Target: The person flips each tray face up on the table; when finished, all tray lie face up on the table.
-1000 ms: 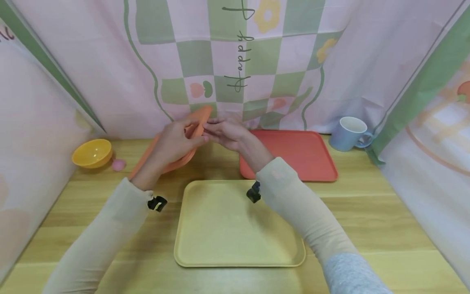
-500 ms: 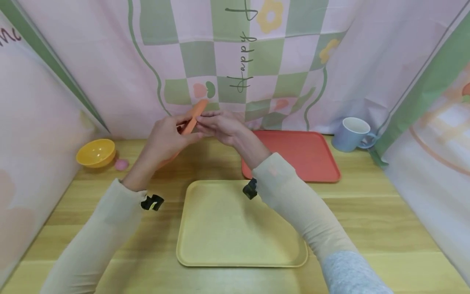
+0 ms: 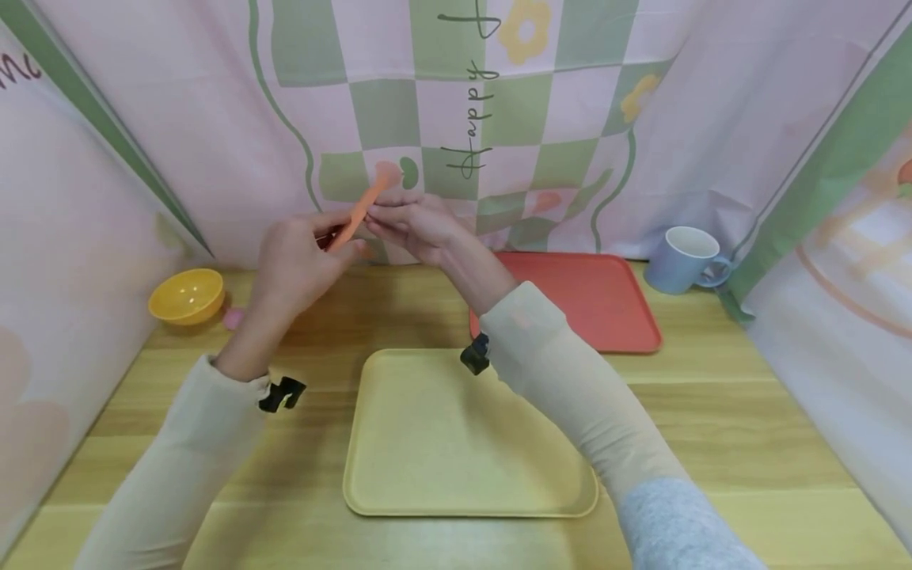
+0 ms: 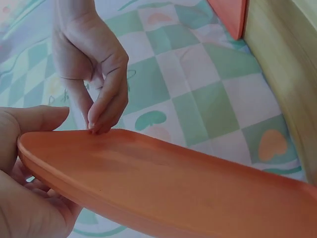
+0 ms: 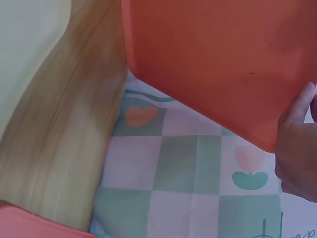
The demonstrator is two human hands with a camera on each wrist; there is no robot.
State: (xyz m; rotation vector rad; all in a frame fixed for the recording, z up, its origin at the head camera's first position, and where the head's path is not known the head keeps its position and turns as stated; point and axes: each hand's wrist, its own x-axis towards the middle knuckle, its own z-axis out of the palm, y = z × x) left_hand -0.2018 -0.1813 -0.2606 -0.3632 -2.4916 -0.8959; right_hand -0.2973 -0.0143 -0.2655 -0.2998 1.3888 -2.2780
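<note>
An orange tray point(image 3: 362, 210) is held up above the back of the table, seen nearly edge-on in the head view. My left hand point(image 3: 292, 257) grips one end, thumb on one side and fingers on the other. In the left wrist view that hand point(image 4: 29, 173) holds the rounded corner of the tray point(image 4: 173, 188). Thumb and fingers of my right hand point(image 3: 416, 226) pinch the tray's rim; the left wrist view shows this right hand point(image 4: 96, 74) close by. The right wrist view shows a broad flat face of the tray point(image 5: 213, 59).
A yellow tray point(image 3: 470, 443) lies at the front of the wooden table point(image 3: 712, 443). Behind it on the right is a red tray point(image 3: 577, 301), with a blue mug point(image 3: 677, 265) beside it. A yellow bowl point(image 3: 187, 297) and a small pink object point(image 3: 233, 318) are at the left. A patterned curtain point(image 3: 442, 103) hangs behind.
Both hands have moved left and upward with the orange tray. The tray has turned, showing less of its face in the head view.
</note>
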